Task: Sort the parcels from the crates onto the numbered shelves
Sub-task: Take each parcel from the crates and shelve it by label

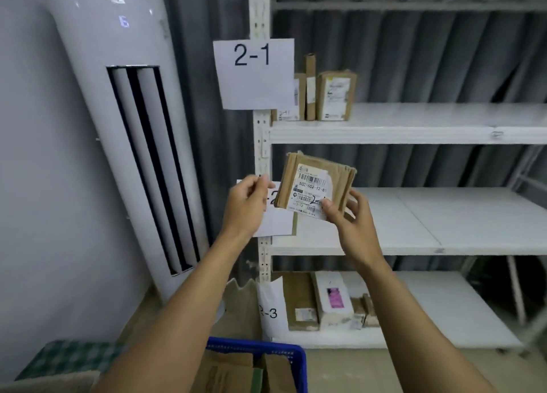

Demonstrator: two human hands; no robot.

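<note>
The brown parcel (318,185) has a white label saying 502-602-12-81 and a hand-written "2-". The right hand (352,224) pinches its bottom corner, up by the left end of the middle shelf (444,221). The left hand (245,206) has curled fingers beside it; I cannot tell if they hold anything. Above, a paper sign (254,75) says 2-1.

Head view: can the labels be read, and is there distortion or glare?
Head view: the 2-1 sign and the printed number on the held parcel read clearly, but its small print is blurred; wide-angle bending makes the air conditioner lean; the light is soft, with no strong glare.
</note>
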